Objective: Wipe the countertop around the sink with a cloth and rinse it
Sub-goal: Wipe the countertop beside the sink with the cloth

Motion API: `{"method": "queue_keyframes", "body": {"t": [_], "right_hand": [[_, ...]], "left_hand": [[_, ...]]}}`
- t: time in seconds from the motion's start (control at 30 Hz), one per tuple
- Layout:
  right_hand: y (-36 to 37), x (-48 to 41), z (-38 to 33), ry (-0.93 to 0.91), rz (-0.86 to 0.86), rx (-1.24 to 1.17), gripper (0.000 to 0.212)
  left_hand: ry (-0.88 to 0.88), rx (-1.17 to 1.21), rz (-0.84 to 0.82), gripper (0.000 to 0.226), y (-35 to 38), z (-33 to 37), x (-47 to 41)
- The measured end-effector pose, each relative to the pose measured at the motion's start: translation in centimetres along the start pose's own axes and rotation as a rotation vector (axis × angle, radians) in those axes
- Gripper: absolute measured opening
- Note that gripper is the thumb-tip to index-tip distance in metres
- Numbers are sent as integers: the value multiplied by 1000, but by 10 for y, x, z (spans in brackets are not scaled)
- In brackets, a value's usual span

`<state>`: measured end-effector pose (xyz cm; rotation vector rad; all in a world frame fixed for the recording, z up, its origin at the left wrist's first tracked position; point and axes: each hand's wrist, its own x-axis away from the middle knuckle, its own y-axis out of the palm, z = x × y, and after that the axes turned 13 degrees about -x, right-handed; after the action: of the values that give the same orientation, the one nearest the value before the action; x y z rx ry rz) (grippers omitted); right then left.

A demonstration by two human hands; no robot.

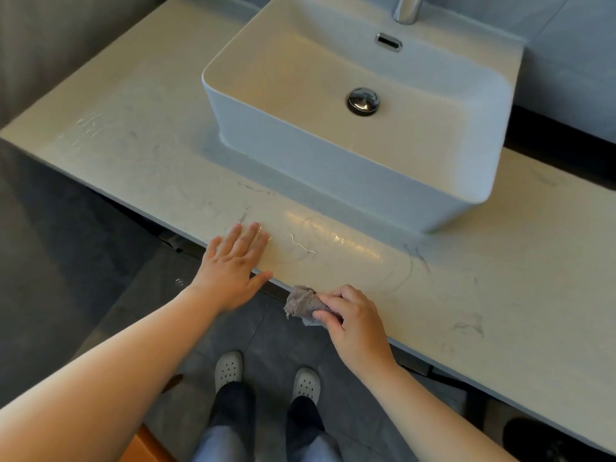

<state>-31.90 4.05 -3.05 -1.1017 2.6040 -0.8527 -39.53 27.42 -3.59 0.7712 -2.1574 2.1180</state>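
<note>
Left hand (236, 261) flat on the countertop (140, 161) at the front edge, fingers straight and together, thumb out along the lip, holding nothing; reads as a brace. Just right of it, the cloth (301, 303) is bunched into a wad on the front edge, partly overhanging it. Right hand (353, 318) grips it, fingers curled over the wad, knuckles up, forearm coming in from lower right. Cloth pokes out of the grip to the left, so it would lead a leftward stroke. Wet streaks (316, 241) lie just behind both hands, toward the sink (366, 181). Sink and tap (406, 8) sit back and right of the grip; right hand is nearer, so the rinse likely goes that way
</note>
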Motion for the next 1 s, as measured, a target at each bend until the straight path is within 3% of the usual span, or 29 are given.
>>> {"method": "queue_keyframes", "body": {"t": [0.17, 0.37, 0.6, 0.73, 1.0], "right_hand": [[-19, -22, -9, 104, 154, -51, 27], [-32, -95, -12, 104, 334, 33, 31], [-18, -154, 2, 142, 319, 185, 23], [-3, -155, 11, 121, 374, 216, 30], [28, -124, -1, 59, 318, 169, 30]], "left_hand": [[59, -9, 9, 70, -4, -9, 1], [111, -1, 10, 81, -6, -19, 2], [149, 19, 49, 85, -3, -25, 4], [168, 103, 73, 83, -4, -30, 3], [-31, 178, 197, 77, 0, -50, -2]]}}
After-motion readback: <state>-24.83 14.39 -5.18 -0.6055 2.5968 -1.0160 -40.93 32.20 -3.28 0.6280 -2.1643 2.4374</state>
